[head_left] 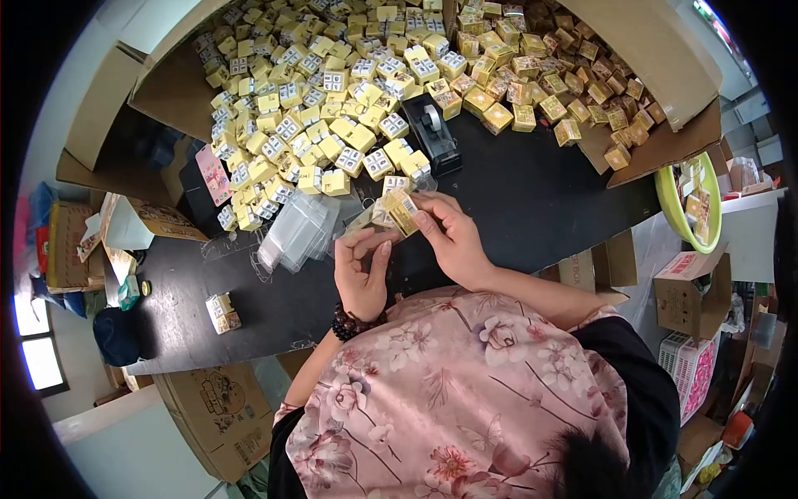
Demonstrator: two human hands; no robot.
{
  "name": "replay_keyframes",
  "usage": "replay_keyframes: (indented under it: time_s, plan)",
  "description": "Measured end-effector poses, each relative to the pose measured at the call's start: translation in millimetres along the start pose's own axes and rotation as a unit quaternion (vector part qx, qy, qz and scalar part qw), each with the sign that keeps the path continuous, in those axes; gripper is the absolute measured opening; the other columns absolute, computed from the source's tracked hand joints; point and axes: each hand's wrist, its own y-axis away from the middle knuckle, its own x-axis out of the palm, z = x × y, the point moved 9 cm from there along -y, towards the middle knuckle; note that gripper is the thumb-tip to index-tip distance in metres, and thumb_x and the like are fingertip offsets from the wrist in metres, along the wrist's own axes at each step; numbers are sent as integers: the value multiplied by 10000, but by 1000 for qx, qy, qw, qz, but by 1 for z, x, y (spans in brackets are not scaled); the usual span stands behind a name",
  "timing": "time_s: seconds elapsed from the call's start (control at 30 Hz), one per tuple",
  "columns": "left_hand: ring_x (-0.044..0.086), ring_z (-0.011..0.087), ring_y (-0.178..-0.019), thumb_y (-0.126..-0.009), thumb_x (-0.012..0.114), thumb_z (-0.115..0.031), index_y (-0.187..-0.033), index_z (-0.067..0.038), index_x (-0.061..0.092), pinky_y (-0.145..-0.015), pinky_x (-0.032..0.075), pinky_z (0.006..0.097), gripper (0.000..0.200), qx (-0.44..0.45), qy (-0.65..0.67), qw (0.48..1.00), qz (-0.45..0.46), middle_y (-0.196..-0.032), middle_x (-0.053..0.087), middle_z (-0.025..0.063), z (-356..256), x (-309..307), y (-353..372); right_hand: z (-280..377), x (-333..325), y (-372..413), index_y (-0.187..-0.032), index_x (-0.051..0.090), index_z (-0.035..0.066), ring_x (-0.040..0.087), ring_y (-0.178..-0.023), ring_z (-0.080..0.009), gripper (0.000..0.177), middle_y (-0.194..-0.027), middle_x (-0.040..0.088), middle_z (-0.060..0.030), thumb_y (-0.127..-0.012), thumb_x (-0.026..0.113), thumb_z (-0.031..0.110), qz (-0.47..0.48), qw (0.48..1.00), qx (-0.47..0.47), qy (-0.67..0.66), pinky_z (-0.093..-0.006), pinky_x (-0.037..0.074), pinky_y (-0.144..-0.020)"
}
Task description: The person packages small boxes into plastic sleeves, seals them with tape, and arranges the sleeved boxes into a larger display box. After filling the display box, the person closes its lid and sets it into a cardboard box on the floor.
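Observation:
A small yellow printed box point(402, 214) is held up in front of me, near the table's middle. My right hand point(455, 241) pinches its right side between thumb and fingers. At its lower left edge, my left hand point(362, 270) has curled fingers with the thumb close to them; what they grip, if anything, is hard to make out. Just left of the hands lies a stack of clear plastic boxes point(301, 229). A large heap of pale yellow and white small boxes point(324, 125) spreads beyond them. Behind my hands stands a black tape dispenser point(434, 137).
Yellow-brown printed boxes point(524, 79) are piled at the back right, by an open carton point(665, 145). A pink card point(213, 176) lies left of the heap. One small box point(222, 313) sits alone on the black table point(187, 279). A yellow-green basket point(665, 200) is far right.

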Motion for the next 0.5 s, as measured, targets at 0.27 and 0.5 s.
replay_keyframes:
  time_s: [0.27,0.5]
  plan:
    - [482,209,-1285,-1007,494,-67,-1354,34,422,-1069,378,325,368,-14,97,993,70,-1392,498,165,16,0,4,-45,18,12,-1289,286,98,418,-1240,-179,543,-1258,399,-74,-908,671,59,-38,846,270,-458,-309,422,-1020]
    - [361,238,-1394,-1024,444,-81,-1465,39,318,-1146,275,350,474,-35,179,979,92,-1501,380,174,15,-1,13,-49,10,14,-1270,327,113,526,-1164,-179,450,-1257,466,-82,-939,626,61,-73,894,207,-390,-349,481,-974]
